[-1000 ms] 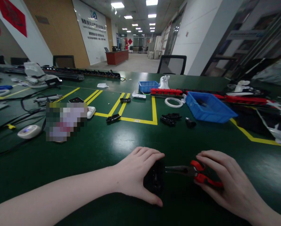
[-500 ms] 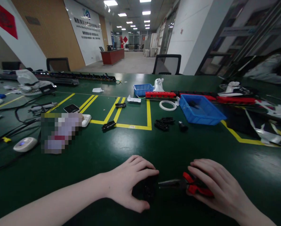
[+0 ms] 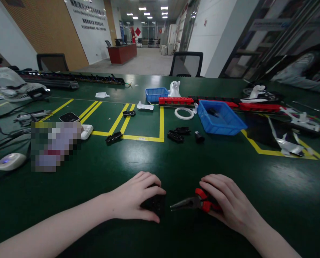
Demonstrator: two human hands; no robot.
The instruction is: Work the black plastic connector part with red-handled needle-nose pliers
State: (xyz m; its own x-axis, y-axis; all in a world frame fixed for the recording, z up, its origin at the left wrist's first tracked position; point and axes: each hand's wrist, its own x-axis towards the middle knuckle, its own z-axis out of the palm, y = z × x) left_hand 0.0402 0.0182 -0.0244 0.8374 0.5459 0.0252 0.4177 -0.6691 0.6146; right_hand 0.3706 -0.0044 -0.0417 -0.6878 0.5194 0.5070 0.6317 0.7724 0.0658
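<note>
The left grip [image 3: 159,207] is clamped round a dark part [image 3: 156,203] on the counter [image 3: 138,236]. The right grip [image 3: 205,195] is clamped on red-handled pliers [image 3: 188,203], their tip just beside the part, at its three o'clock. Farther out from the part, small black pieces [image 3: 176,136] lie towards one o'clock, a blue bin [image 3: 220,123] beyond them, and a black clip [image 3: 114,138] at eleven.

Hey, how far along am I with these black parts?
Nothing shows as clearly finished. In hand: your left hand is around a black part, and your right hand holds red-handled pliers, tips apart from that part. Loose black pieces lie near the yellow tape, and a dark piece is in the larger blue bin; whether those are done or left, I can't tell.
</note>
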